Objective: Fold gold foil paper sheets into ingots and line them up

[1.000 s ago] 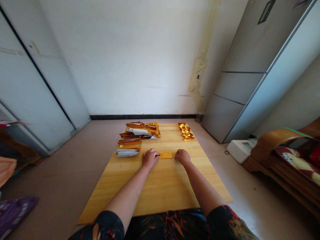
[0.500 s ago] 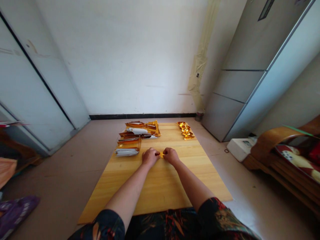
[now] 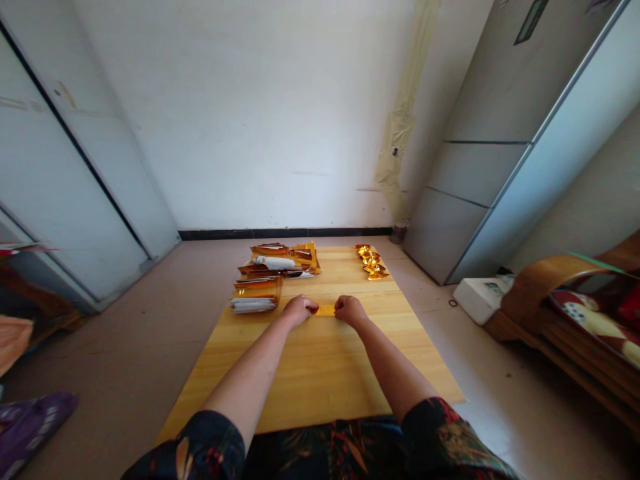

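Observation:
A narrow strip of gold foil paper (image 3: 326, 310) lies on the pale wooden board (image 3: 320, 380), stretched between my hands. My left hand (image 3: 299, 311) has its fingertips on the strip's left end, and my right hand (image 3: 350, 311) grips the right end. The middle of the strip shows, while both ends are hidden under my fingers. Left of my left hand stands a stack of white-edged gold sheets (image 3: 254, 298). Behind it lies a heap of gold foil packets (image 3: 280, 260). Small folded gold ingot shapes (image 3: 371, 262) sit in a row at the board's far right.
The board lies on a beige floor, its far end near the wall's black skirting (image 3: 285, 234). A grey refrigerator (image 3: 480, 160) and a white box (image 3: 481, 300) stand to the right, beside a curved wooden chair (image 3: 560, 300). White cabinet doors (image 3: 75, 160) stand to the left.
My hands have drawn slightly apart since half a second ago, and more of the gold strip now shows between them. One second ago it lay flat with my right hand off it.

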`<action>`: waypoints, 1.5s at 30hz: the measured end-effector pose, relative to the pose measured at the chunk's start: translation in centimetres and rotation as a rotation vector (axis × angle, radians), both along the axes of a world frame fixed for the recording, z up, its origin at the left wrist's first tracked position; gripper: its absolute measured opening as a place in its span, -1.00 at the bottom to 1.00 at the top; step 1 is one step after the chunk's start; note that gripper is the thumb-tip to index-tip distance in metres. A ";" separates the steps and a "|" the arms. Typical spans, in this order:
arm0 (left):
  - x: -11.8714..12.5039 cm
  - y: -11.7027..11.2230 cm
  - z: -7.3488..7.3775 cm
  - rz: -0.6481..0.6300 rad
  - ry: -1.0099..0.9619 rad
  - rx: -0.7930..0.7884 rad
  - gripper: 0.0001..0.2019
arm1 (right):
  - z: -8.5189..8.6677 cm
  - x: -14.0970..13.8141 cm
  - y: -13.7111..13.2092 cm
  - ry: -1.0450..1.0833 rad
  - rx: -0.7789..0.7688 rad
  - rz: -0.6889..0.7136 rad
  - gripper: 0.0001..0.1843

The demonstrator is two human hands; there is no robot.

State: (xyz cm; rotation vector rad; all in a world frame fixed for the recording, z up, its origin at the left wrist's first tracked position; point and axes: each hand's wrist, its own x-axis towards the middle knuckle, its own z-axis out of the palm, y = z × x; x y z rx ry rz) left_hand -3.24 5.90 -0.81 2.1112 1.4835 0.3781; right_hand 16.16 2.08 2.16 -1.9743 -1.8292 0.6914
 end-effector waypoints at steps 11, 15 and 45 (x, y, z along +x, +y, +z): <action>0.1 0.4 -0.2 -0.012 -0.074 -0.015 -0.68 | 0.6 2.0 0.0 0.009 -0.016 -0.064 -0.79; 0.2 0.1 0.2 -0.016 -0.079 -0.035 -0.76 | 0.9 1.1 0.5 0.043 0.027 -0.122 -0.79; 1.5 -3.3 1.2 0.168 0.078 0.200 -0.78 | 0.6 0.9 0.8 -0.109 -0.006 0.018 -0.66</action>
